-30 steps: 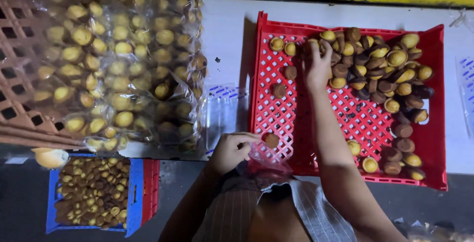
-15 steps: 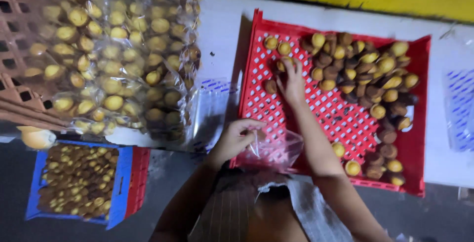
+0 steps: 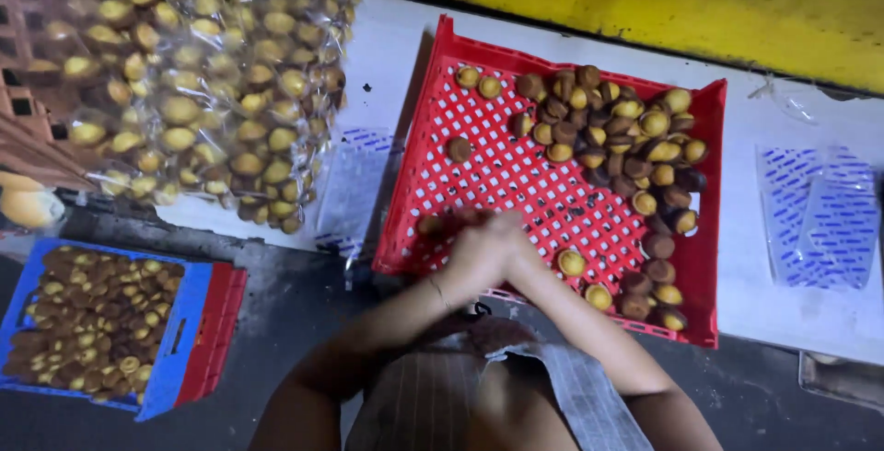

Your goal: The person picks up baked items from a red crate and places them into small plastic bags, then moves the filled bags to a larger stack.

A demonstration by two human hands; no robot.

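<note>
Both hands meet over the near-left corner of the red perforated tray (image 3: pixel 479 175). Left hand (image 3: pixel 471 250) and right hand (image 3: pixel 512 247) are pressed together, fingers curled inward; motion blur hides whatever sits between them, so I cannot tell what they grip or how tightly they are closed. One small brown cake (image 3: pixel 429 225) lies on the tray just left of the hands, touching or nearly touching the left hand.

The tray rests on the white counter (image 3: pixel 396 55). The main heap of small cakes (image 3: pixel 626 138), some golden-topped and some dark brown, fills the tray's far and right side, well apart from the hands. A single cake (image 3: pixel 459 148) sits alone on the open mesh between heap and hands.

Left of the tray: a stack of clear bags filled with cakes (image 3: pixel 212 83). Flat empty bags with blue print (image 3: pixel 815 216) lie on the counter right of the tray; more lie beside its left edge (image 3: pixel 354 184).

On the floor, lower left: a blue crate of cakes (image 3: pixel 92 322) on top of a red one.
</note>
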